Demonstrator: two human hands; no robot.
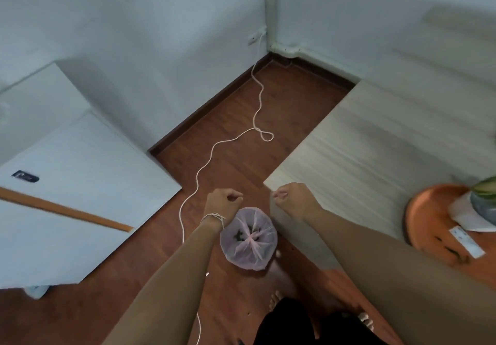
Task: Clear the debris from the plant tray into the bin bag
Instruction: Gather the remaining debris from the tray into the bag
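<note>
The person is standing over a translucent pink plastic bin bag [249,238] that is hanging low above the reddish wooden floor [236,135], dark bits of debris showing through it; the left hand [223,200] and the right hand [291,197] are both closed into fists, held apart on either side above the bag, and they seem to be pinching its thin handles, though the handles themselves are too faint to make out; the bag's mouth is looking gathered to a point at the middle; the round orange plant tray [421,218] is sitting on the pale striped table [375,140] to the right, well apart from the bag, with dark crumbs [453,250] and a white paper slip [467,240] lying in it; the step in hand is looking like tying or closing the bag, yet the tray is not clean, so the next move is probably calling for reopening the bag beside the tray and sweeping the remaining crumbs in
</note>
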